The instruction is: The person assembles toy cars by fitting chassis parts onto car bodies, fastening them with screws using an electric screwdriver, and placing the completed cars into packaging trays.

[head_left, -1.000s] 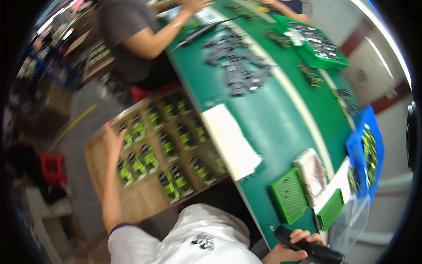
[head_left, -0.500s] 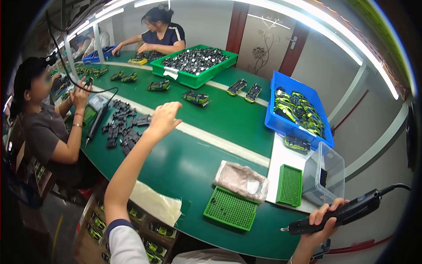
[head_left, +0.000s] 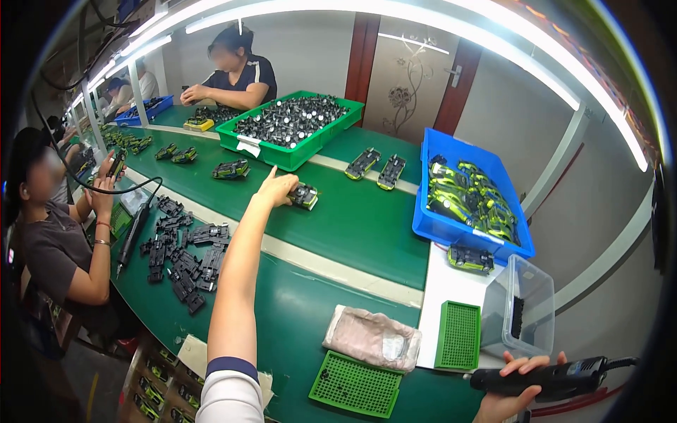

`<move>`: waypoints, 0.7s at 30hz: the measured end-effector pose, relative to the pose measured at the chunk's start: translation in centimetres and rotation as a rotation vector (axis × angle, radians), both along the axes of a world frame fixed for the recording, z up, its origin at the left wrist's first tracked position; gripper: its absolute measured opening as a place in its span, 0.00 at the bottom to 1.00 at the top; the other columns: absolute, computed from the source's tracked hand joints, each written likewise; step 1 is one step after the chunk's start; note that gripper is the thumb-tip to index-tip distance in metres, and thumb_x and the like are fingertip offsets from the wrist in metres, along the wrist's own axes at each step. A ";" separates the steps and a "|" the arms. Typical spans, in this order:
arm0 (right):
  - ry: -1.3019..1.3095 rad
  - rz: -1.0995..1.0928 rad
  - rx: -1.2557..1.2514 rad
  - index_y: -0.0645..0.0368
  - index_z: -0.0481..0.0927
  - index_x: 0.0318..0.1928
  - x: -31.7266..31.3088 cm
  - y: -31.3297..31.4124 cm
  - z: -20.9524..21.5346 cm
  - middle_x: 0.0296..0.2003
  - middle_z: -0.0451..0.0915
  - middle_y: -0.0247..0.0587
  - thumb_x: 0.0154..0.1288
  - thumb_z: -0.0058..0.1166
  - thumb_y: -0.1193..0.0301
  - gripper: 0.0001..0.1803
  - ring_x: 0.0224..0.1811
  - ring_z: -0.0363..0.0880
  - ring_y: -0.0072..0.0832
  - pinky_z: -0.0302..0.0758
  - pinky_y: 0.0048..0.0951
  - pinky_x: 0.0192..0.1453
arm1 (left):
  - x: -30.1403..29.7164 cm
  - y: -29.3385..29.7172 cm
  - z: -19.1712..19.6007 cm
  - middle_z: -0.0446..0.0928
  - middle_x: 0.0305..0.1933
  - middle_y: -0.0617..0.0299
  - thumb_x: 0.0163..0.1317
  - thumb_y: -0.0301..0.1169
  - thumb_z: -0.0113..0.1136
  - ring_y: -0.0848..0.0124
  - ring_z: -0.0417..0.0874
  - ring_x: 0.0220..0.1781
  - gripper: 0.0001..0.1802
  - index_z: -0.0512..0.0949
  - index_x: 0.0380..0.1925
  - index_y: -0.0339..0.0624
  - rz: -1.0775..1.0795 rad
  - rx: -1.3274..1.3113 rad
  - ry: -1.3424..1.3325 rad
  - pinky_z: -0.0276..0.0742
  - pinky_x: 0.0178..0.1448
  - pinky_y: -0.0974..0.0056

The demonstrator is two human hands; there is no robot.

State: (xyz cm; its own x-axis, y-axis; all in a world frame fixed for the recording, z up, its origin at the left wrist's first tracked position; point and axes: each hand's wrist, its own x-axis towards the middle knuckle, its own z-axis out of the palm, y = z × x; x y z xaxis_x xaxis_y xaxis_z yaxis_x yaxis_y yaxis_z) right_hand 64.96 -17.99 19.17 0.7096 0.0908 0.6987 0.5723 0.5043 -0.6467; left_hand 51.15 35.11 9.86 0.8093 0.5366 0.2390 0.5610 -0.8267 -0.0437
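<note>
My left hand (head_left: 276, 189) reaches far forward over the green work surface, its fingers closed at the near side of a black and yellow-green toy car (head_left: 306, 197). The index finger points away, and the other fingertips are partly hidden by the hand. At the lower right my right hand (head_left: 509, 396) is wrapped round a black electric screwdriver (head_left: 564, 379), its tip pointing left and its cord running off to the right. Other toy cars lie along the far strip, among them one upside-down car (head_left: 230, 169) to the left.
Black chassis parts (head_left: 187, 257) lie in a heap at left. A green bin of small parts (head_left: 293, 130) and a blue bin of car bodies (head_left: 469, 194) stand farther off. Nearer are a green perforated tray (head_left: 356, 384), a cloth-covered pad (head_left: 370, 335) and a clear box (head_left: 532, 303). Co-workers sit left and opposite.
My left hand has moved forward and onto the toy car, which sits farther left in the picture. My right hand still grips the screwdriver, now lower in view. The whole view has shifted slightly.
</note>
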 end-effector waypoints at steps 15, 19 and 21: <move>0.120 0.511 -0.052 0.56 0.48 0.56 -0.1 1.2 1.1 0.28 0.63 0.40 0.45 0.57 0.43 0.47 0.18 0.68 0.27 0.70 0.26 0.21 | -0.4 -30.1 2.4 0.70 0.45 0.56 0.40 0.38 0.64 0.60 0.71 0.46 0.17 0.72 0.32 0.48 -0.739 -0.218 -0.342 0.68 0.49 0.59; 0.050 0.532 -0.084 0.56 0.50 0.56 -1.6 2.4 1.1 0.27 0.61 0.37 0.49 0.50 0.40 0.44 0.16 0.65 0.23 0.67 0.23 0.20 | -0.6 -31.2 1.2 0.70 0.46 0.56 0.40 0.37 0.64 0.58 0.71 0.46 0.17 0.72 0.31 0.47 -0.724 -0.251 -0.368 0.68 0.49 0.57; 0.053 0.606 -0.079 0.55 0.49 0.56 -2.2 3.5 0.4 0.26 0.62 0.36 0.48 0.50 0.39 0.45 0.16 0.66 0.23 0.68 0.23 0.20 | -0.8 -31.3 0.7 0.70 0.46 0.55 0.40 0.37 0.65 0.57 0.71 0.46 0.17 0.71 0.30 0.45 -0.706 -0.266 -0.374 0.68 0.48 0.56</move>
State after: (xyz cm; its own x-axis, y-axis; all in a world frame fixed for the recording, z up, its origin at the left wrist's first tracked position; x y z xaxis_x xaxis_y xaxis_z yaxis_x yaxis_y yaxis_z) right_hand 62.74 -14.45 19.60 0.5491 0.5390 0.6387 0.1645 0.6796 -0.7149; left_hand 50.34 3.84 10.57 0.8687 0.0105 0.4952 -0.1529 -0.9453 0.2883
